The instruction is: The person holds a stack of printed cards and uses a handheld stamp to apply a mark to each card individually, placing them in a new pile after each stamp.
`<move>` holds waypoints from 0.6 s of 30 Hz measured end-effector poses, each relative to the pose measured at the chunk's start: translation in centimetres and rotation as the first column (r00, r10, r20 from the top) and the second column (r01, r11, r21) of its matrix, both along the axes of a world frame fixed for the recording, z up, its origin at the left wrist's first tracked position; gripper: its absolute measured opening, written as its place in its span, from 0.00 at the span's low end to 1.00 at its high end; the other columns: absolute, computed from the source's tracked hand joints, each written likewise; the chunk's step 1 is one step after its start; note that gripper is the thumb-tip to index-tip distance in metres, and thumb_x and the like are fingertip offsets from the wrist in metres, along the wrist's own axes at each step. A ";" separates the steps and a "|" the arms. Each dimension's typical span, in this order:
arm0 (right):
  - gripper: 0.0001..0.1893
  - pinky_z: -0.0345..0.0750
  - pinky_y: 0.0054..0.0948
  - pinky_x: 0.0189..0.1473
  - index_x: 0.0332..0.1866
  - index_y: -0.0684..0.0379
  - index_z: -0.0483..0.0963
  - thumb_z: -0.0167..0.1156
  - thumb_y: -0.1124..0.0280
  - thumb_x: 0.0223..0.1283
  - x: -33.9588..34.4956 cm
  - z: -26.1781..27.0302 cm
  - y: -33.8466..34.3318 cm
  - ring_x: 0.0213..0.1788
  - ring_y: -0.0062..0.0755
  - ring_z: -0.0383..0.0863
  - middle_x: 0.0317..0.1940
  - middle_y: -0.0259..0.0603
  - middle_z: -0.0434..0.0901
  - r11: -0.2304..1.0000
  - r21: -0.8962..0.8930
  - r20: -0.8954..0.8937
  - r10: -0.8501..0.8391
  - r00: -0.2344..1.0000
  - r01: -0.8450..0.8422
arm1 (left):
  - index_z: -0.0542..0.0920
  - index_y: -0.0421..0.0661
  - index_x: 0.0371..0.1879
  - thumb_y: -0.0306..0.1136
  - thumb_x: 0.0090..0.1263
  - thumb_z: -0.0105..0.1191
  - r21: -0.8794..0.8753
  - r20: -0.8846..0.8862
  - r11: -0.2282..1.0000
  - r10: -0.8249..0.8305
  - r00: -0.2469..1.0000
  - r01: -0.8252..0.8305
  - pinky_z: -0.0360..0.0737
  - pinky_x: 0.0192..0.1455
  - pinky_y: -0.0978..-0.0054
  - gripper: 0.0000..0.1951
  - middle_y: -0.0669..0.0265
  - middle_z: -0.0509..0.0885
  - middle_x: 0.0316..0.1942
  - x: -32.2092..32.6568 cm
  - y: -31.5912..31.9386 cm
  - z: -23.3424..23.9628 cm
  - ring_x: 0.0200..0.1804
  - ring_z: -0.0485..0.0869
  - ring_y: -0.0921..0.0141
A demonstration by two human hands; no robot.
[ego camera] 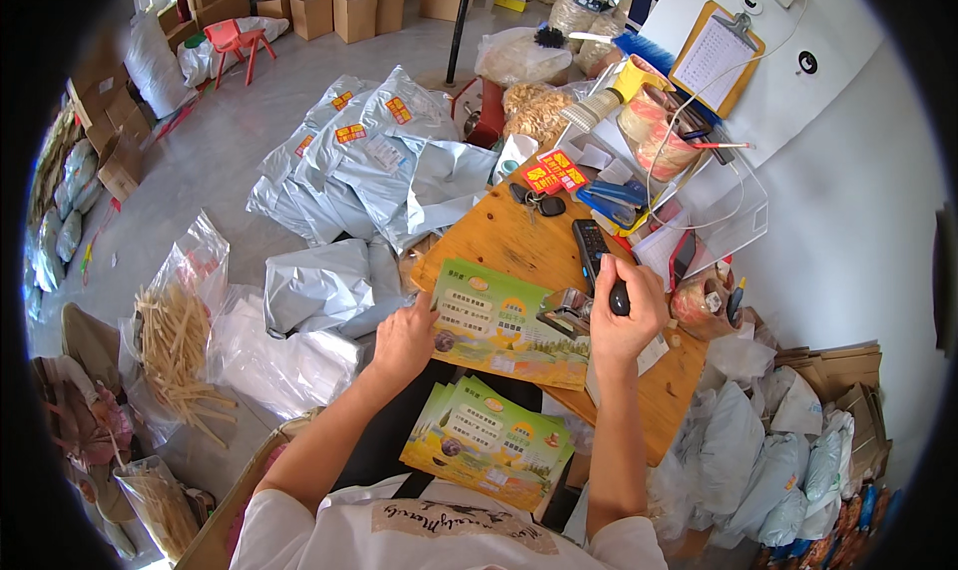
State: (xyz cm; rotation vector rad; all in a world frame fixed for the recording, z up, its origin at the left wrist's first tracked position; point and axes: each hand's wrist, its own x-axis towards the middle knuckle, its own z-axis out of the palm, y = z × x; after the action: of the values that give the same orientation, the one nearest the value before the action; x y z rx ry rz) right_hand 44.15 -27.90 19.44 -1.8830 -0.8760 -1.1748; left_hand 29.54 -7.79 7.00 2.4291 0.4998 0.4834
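My left hand (404, 339) grips the left edge of some green and yellow printed packaging sheets (486, 330), which lie partly on the wooden table (509, 229). In my right hand (629, 312) is the black knob handle of a metal-framed hand stamp (566, 312). The stamp sits over the upper right part of the top sheet; whether its face touches the print cannot be seen. Several matching sheets (486, 443) rest fanned out on my lap, below the table edge. A black handheld keypad device (590, 242) lies just beyond my right hand.
Grey plastic mailing bags (367, 166) pile up left of the table. Keys (533, 205), a blue stapler (610, 203) and a clear plastic holder (737, 203) occupy its far side. Filled bags (748, 450) stand at right. Another person's hand (99, 411) shows at lower left, near bagged pale strips (176, 345).
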 end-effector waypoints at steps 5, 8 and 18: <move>0.08 0.72 0.37 0.34 0.35 0.65 0.80 0.72 0.83 0.53 0.0 0.3 0.0 0.26 0.42 0.78 0.23 0.41 0.78 1.000 -0.018 0.007 -0.005 1.000 0.005 | 0.74 0.38 0.43 0.30 0.75 0.55 0.012 -0.136 1.000 -0.021 0.991 0.023 0.78 0.35 0.54 0.08 0.45 0.83 0.28 -2.2 1.3 2.2 0.35 0.85 0.48; 0.08 0.72 0.37 0.34 0.35 0.64 0.80 0.72 0.83 0.52 0.3 0.2 0.7 0.26 0.42 0.78 0.23 0.41 0.77 0.999 -0.030 0.032 0.015 0.999 -0.014 | 0.74 0.37 0.38 0.29 0.75 0.54 -0.245 0.012 0.966 -0.080 0.997 0.081 0.76 0.32 0.58 0.07 0.46 0.81 0.26 -4.2 1.1 1.5 0.29 0.81 0.52; 0.07 0.72 0.37 0.34 0.33 0.61 0.79 0.73 0.78 0.53 1.3 -3.3 7.0 0.26 0.41 0.76 0.23 0.37 0.75 0.975 -0.095 -0.005 0.199 0.980 -0.199 | 0.83 0.42 0.28 0.47 0.77 0.52 -0.154 -0.524 0.942 -0.333 0.784 0.297 0.81 0.36 0.47 0.21 0.46 0.83 0.24 -11.0 -3.4 0.2 0.31 0.85 0.45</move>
State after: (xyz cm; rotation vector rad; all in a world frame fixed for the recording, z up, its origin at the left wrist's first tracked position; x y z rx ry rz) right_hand 45.46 -20.92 16.12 -1.8193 -1.1133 -1.0319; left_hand 18.57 -11.15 7.19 2.5012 0.3105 -0.3831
